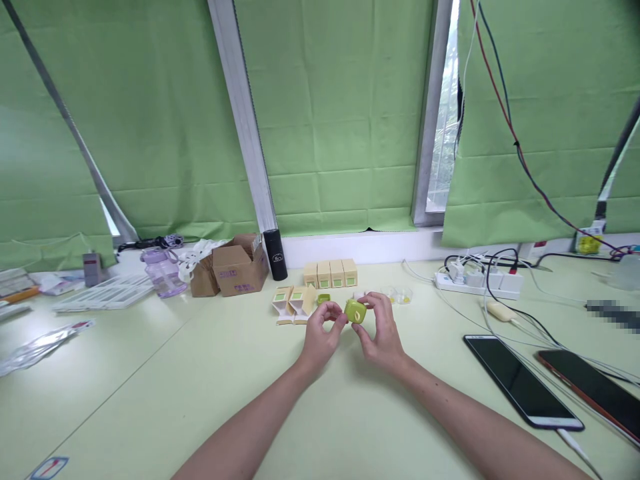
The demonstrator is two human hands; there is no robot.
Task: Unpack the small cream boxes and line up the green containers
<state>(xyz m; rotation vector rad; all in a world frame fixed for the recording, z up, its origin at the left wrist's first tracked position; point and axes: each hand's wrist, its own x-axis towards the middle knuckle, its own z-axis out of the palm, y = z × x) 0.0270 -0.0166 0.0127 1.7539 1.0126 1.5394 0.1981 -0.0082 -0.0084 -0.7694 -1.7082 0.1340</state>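
Both my hands are raised over the pale green table (200, 387), pinching a small round green case (355, 311) between them. My left hand (323, 337) grips its left side with curled fingers. My right hand (383, 330) holds its right side. Just behind the hands lie another small green piece (323, 299), two opened cream boxes (293, 303) and some clear plastic inserts (397, 295). A row of several closed cream boxes with green labels (331, 273) stands further back.
A black cylinder (275, 255), brown cardboard boxes (234, 270) and a purple bottle (163, 270) stand at the back left. A power strip with cables (477, 280) and two phones (523, 381) (593, 390) lie on the right. White trays (107, 293) sit far left.
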